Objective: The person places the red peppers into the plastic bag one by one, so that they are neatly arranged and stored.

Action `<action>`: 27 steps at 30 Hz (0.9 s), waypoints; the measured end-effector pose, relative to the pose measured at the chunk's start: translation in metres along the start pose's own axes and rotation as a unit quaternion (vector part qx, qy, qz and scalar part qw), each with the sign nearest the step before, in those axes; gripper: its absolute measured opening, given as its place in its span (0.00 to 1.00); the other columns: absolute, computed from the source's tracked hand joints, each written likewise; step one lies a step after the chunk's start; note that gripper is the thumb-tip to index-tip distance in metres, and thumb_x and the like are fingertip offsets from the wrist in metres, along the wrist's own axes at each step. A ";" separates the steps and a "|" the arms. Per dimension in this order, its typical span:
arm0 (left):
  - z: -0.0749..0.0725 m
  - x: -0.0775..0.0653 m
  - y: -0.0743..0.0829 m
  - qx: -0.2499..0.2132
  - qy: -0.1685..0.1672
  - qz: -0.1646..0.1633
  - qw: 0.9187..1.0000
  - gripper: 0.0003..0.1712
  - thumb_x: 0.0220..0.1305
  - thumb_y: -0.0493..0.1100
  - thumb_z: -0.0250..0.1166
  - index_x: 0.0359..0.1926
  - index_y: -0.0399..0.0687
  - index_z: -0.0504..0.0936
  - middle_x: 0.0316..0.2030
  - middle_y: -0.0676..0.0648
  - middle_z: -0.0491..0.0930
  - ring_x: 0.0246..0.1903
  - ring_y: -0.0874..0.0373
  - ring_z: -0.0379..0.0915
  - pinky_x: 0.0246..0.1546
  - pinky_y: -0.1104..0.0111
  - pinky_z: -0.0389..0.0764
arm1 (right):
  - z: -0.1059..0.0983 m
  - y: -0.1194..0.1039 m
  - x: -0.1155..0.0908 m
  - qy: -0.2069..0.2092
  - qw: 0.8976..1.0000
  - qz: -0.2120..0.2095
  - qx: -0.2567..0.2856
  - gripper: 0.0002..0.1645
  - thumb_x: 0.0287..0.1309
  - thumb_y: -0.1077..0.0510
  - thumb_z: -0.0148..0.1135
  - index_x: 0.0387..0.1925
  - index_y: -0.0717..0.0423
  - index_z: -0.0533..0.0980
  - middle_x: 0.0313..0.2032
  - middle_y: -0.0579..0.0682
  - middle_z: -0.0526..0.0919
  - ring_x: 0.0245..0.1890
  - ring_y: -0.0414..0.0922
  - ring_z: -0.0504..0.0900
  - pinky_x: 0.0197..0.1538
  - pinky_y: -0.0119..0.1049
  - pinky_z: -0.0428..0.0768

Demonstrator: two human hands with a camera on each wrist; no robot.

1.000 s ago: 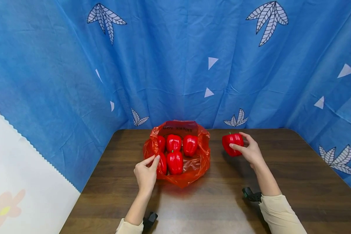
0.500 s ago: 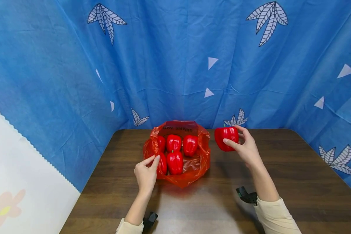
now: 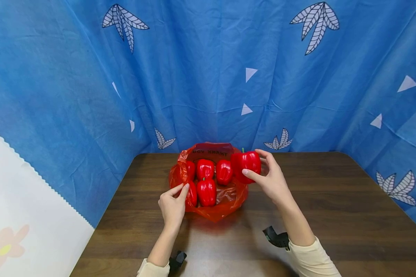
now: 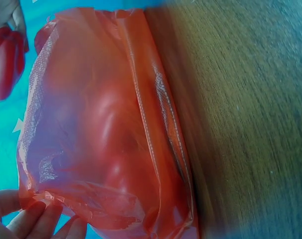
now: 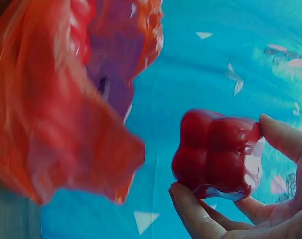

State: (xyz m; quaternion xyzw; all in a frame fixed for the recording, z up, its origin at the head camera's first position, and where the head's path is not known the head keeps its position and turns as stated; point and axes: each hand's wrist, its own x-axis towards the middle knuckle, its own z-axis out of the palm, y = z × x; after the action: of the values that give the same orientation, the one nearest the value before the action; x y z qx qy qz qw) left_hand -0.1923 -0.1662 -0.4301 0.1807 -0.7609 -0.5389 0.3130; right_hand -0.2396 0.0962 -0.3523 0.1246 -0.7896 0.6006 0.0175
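Note:
A red plastic bag (image 3: 240,198) stands with its mouth wide on the table, several red bell peppers (image 3: 206,192) lying inside. My left hand (image 3: 173,206) pinches the bag's near-left rim between thumb and fingers; in the left wrist view the fingers (image 4: 34,219) grip the bunched film. Another red bell pepper (image 3: 247,166) is in my right hand (image 3: 272,179), held between thumb and fingers with its green stem up. In the head view it overlaps the bag's right rim. The right wrist view shows this pepper's lobed underside (image 5: 210,154) beside the bag, a gap between them.
The dark wooden table (image 3: 332,200) reaches back to a blue curtain (image 3: 208,77) with leaf prints. At the left hangs a white cloth (image 3: 27,207) with a flower print. Black camera mounts (image 3: 276,237) sit at both wrists.
My right hand has carried the bell pepper leftward from over the table's right side to the bag's right rim. My left hand has kept its pinch on the bag.

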 end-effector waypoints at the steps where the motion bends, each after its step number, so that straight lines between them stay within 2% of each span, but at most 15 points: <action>1: 0.000 0.000 0.000 0.000 0.000 0.000 1.000 0.12 0.57 0.43 0.72 0.39 0.40 0.89 0.37 0.40 0.88 0.46 0.41 0.82 0.53 0.50 0.77 | 0.004 -0.001 0.000 -0.005 1.000 0.000 0.004 0.45 0.57 0.55 0.69 0.71 0.51 0.56 0.66 0.59 0.66 0.60 0.58 0.72 0.49 0.48 0.84; 7: 0.000 0.000 -0.001 0.005 0.000 0.004 1.000 0.12 0.57 0.43 0.72 0.39 0.40 0.89 0.37 0.40 0.88 0.45 0.40 0.82 0.52 0.50 0.78 | 0.024 -0.004 -0.001 -0.024 1.000 0.008 0.005 0.46 0.54 0.53 0.71 0.69 0.46 0.58 0.66 0.56 0.68 0.60 0.58 0.73 0.49 0.50 0.83; 16: 0.001 0.001 -0.002 0.004 0.002 0.007 1.000 0.12 0.56 0.42 0.73 0.38 0.40 0.90 0.36 0.40 0.88 0.45 0.41 0.82 0.52 0.50 0.78 | 0.042 -0.001 -0.002 -0.033 0.999 0.021 -0.011 0.45 0.52 0.51 0.72 0.68 0.43 0.59 0.65 0.55 0.69 0.59 0.57 0.73 0.49 0.49 0.84; 27: 0.000 0.001 -0.001 0.006 0.001 0.002 1.000 0.12 0.57 0.43 0.72 0.40 0.40 0.89 0.37 0.40 0.88 0.45 0.39 0.81 0.52 0.50 0.78 | 0.062 0.013 0.002 -0.037 0.998 0.030 -0.037 0.44 0.50 0.53 0.74 0.67 0.45 0.62 0.64 0.57 0.71 0.60 0.58 0.74 0.46 0.50 0.85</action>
State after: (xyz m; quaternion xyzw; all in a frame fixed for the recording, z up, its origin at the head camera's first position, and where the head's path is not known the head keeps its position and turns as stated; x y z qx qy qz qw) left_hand -0.1925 -0.1673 -0.4307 0.1817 -0.7638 -0.5340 0.3137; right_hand -0.2368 0.0394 -0.3812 0.1221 -0.8147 0.5663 -0.0255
